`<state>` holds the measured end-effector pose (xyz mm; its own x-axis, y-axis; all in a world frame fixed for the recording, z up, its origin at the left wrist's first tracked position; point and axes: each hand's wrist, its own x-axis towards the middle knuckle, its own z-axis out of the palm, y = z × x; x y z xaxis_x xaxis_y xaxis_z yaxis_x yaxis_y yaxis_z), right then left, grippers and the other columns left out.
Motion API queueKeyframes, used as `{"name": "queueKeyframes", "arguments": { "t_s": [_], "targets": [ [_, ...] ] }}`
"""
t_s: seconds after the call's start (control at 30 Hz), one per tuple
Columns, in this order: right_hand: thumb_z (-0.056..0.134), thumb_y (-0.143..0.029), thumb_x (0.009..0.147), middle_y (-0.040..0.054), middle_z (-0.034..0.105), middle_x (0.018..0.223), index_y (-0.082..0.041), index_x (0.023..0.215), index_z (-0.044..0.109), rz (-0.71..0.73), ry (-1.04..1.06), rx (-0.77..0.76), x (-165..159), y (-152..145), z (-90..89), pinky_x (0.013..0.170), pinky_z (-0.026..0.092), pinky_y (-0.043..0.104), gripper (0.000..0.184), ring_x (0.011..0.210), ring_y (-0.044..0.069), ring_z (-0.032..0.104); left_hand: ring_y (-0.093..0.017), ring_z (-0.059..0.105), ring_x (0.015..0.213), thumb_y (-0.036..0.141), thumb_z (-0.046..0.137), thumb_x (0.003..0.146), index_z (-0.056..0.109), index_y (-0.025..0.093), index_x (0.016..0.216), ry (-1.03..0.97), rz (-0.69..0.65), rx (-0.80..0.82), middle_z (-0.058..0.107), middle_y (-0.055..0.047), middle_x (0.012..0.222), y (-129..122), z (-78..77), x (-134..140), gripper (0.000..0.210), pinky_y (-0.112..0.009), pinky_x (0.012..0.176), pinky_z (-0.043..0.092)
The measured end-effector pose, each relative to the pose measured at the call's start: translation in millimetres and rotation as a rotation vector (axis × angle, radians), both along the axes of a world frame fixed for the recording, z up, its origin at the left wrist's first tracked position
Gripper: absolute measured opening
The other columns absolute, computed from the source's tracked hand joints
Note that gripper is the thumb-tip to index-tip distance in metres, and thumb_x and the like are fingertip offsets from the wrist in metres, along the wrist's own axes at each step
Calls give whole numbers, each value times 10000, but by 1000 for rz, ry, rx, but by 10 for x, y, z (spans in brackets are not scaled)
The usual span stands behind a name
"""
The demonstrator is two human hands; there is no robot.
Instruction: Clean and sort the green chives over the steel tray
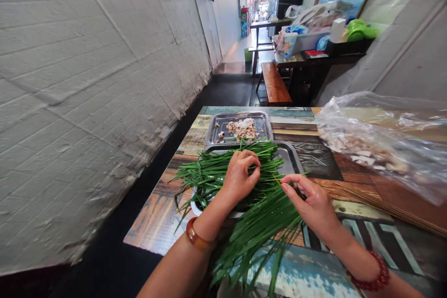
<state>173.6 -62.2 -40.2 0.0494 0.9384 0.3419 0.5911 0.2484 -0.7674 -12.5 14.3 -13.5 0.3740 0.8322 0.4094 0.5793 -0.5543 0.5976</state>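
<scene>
Long green garlic chives (pixel 195 170) are heaped across a metal tray (pixel 291 158) on the table. A second bunch of chives (pixel 261 223) lies in front, its leaves hanging toward the near table edge. My left hand (pixel 242 174) is over the heap, fingers curled in toward the thumb; whatever they hold is hidden. To its right, my right hand (pixel 309 200) pinches a thin yellow-orange strip (pixel 277 179) between thumb and forefinger, beside the front bunch. Whether the strip is a leaf or a stick I cannot tell.
Behind is a smaller metal tray (pixel 213 125) with pale brown pieces (pixel 242 129). Thin wooden sticks (pixel 391 207) lie at right, below a clear plastic bag (pixel 380 144) of pale pieces. A white wall (pixel 87 102) runs along the left; a wooden bench (pixel 275 84) stands beyond.
</scene>
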Motion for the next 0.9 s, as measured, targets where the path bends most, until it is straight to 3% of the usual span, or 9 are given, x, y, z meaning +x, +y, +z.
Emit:
{"name": "queueKeyframes", "arguments": {
  "t_s": [0.17, 0.5, 0.67, 0.9],
  "targets": [
    [524, -344, 902, 32, 733, 835, -220, 883, 671, 5, 17, 6, -1, 1, 4, 639, 525, 274, 194, 719, 181, 683, -122, 531, 656, 54, 510, 749, 605, 163, 808, -122, -34, -194, 601, 5, 720, -19, 14, 21, 157, -237, 648, 421],
    [534, -350, 901, 26, 728, 816, -217, 882, 669, 6, 31, -4, -3, 4, 26, 639, 513, 272, 191, 688, 171, 668, -119, 552, 662, 157, 565, 805, 653, 137, 749, -178, -59, -323, 644, -20, 724, -55, 96, 33, 106, -217, 625, 410],
    [530, -369, 899, 22, 724, 791, -216, 875, 674, -12, 32, 0, -7, -1, 47, 642, 515, 269, 211, 663, 166, 659, -107, 532, 608, 168, 572, 801, 674, 133, 867, -217, -43, -397, 629, 0, 677, -72, 85, 45, 126, -205, 583, 396],
    [532, -363, 899, 17, 719, 773, -217, 876, 672, -6, 38, 2, -5, -3, 46, 621, 505, 260, 204, 649, 162, 656, -117, 565, 643, 154, 571, 798, 679, 127, 795, -190, -55, -387, 657, -18, 715, -68, 78, 39, 112, -212, 612, 420]
  ]
}}
